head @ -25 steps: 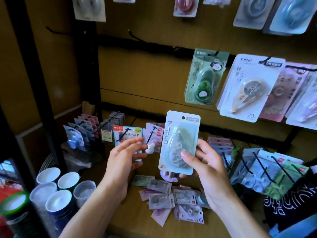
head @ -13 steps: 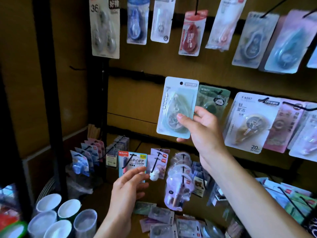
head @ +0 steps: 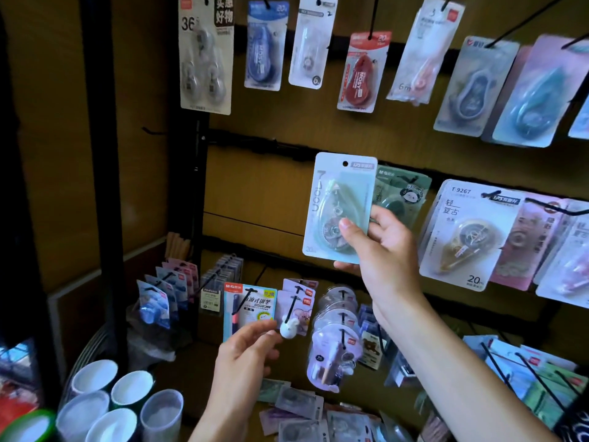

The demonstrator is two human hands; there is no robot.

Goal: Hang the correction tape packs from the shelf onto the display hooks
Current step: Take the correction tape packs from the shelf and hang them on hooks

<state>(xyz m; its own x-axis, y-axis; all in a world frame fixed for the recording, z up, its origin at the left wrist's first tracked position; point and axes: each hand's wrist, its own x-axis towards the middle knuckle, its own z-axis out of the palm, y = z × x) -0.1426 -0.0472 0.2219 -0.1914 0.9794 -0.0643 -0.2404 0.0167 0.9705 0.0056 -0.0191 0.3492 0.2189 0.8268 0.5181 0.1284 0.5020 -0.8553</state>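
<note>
Display wall: brown board crossed by dark rails, rows of carded packs hanging on black hooks.
Shelf: at the bottom, carrying loose correction tape packs in a flat heap near the lower edge of the view.
Cups: a cluster of white-rimmed tubs at lower left, beside the shelf.
Right hand: raised in front of the middle rail, thumb on the front and fingers behind, pinching the held pack by its lower right corner.
Held pack: pale blue-green card with a clear tape dispenser, upright, its punched hole at the top just below the rail and beside the green panda pack; not on a hook.
Left hand: low, above the heap, fingers loosely spread and holding nothing, just in front of a small white toy dangling from a hook.
</note>
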